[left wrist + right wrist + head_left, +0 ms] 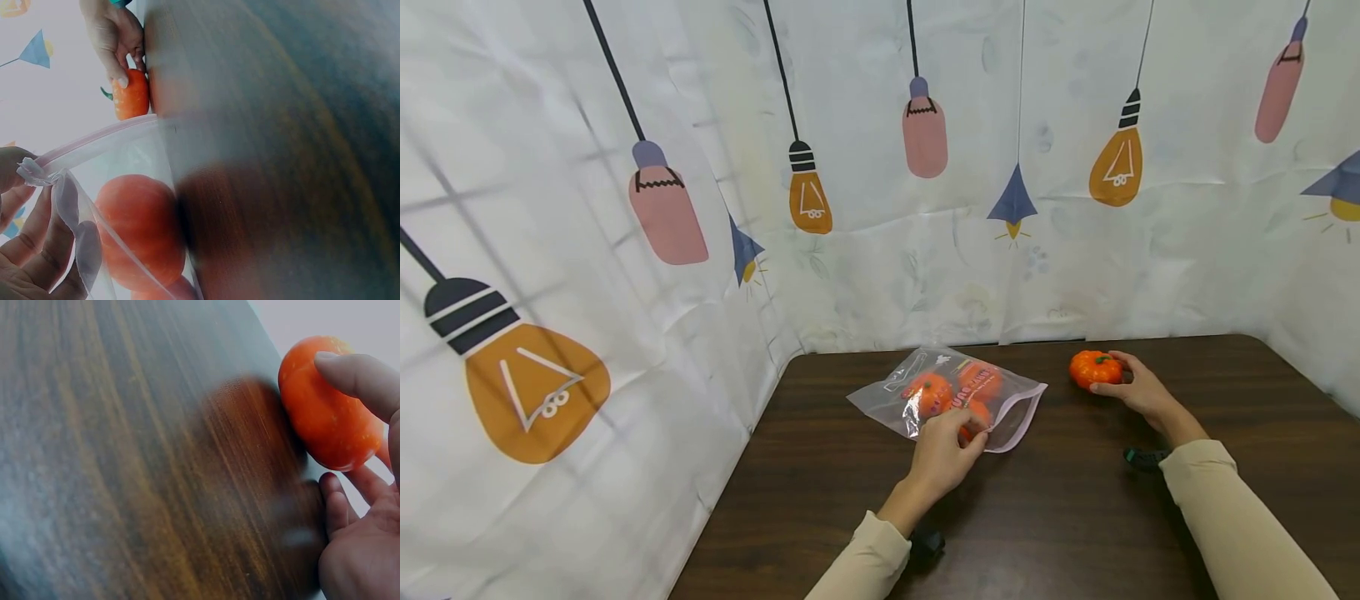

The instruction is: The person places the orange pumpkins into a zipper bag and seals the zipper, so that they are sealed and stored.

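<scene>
The right hand (pixel 1142 395) has its grip curled round a glossy orange, squat, ribbed toy pumpkin with a short green stem (pixel 1092 373): thumb on the near side, fingers on the far side. The pumpkin is wider than it is tall, its stem up, and it sits just left of that grip, low over the dark brown wood-grain tabletop (pixel 1052 525); whether it touches the surface I cannot tell.

The left hand (pixel 942 457) pinches the near edge of a clear plastic zip bag with pink lettering (pixel 880 400). Beyond this left grip, inside the bag, lie several more orange pumpkins (pixel 931 393).

The relation that counts is between the loose pumpkin and the bag's pale pink mouth (pixel 1032 418). That mouth is right of the left grip, facing the right hand, and looks parted. From the right grip it lies to the left and slightly nearer the person, with a bare gap of wood between. The right hand is the one by the loose pumpkin; the left is at the opening.
</scene>
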`<state>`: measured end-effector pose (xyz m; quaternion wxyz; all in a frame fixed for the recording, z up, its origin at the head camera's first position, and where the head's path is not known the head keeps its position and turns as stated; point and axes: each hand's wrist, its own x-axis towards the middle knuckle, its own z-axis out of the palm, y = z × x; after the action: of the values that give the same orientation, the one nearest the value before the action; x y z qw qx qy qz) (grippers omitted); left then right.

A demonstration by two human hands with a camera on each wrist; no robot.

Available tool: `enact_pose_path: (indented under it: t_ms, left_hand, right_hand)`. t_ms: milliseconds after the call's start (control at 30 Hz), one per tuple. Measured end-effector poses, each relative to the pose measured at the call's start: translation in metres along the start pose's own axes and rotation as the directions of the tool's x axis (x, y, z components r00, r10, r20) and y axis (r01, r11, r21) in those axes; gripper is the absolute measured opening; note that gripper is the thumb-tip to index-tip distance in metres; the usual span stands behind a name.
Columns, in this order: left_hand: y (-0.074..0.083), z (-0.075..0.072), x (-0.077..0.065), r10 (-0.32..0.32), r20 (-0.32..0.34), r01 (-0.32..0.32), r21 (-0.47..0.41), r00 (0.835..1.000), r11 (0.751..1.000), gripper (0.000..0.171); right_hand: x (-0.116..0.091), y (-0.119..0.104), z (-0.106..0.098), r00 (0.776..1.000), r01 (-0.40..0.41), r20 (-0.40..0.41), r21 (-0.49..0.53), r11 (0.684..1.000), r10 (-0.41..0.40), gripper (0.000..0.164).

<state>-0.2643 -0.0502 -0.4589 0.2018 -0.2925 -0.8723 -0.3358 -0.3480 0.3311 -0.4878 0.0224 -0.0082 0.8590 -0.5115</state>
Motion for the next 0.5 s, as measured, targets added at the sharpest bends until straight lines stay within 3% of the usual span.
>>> enact_pose_path:
  t_ms: [500]
  left_hand:
    - [-0.0002,-0.0005,0.0,0.001,-0.006,-0.001,-0.014,1.0,1.0,0.005]
  right_hand:
    - [-0.0064,0.0044,0.0005,0.999,0.023,-0.034,0.006,1.0,-0.022,0.102]
